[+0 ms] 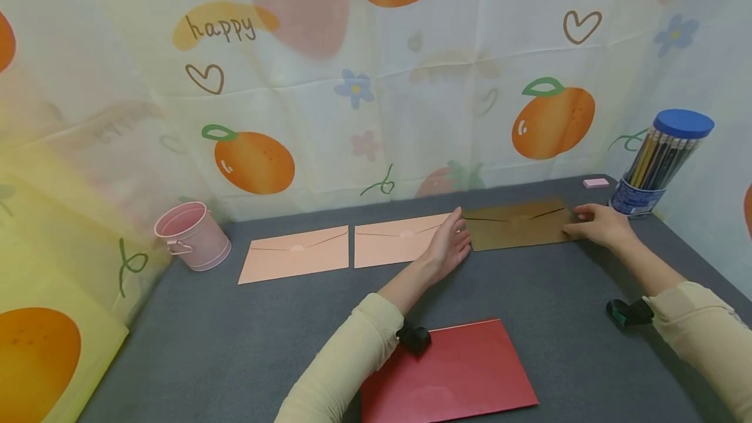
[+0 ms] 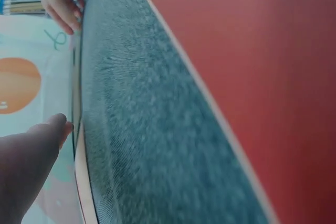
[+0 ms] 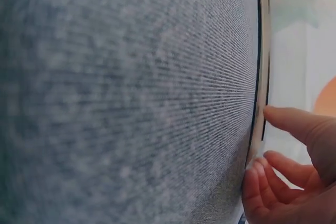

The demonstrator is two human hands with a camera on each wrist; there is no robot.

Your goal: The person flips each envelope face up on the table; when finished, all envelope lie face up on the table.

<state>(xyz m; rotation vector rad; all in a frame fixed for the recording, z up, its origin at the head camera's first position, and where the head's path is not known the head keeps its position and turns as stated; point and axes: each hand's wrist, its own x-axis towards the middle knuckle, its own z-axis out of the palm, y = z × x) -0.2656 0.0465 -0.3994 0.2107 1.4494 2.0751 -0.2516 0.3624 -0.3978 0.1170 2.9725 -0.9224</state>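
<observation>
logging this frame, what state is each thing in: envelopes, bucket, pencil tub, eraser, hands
brown envelope: flat, flap closed, a hand at each end
left hand: fingers straight, touching its left end
right hand: fingers resting on its right end
two pink envelopes: flat, closed, side by side
red envelope: flat, untouched
pink bucket: upright
pencil tub: upright, lid on
pink eraser: lying flat

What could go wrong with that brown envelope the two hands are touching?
1. The left hand lies at the seam between the brown envelope and the nearest pink envelope; a sideways slide might push that one out of line.
2. The right hand is near the pencil tub, which leans; a wide move could knock it over.
3. The left sleeve hangs over the red envelope and may drag it.
</observation>
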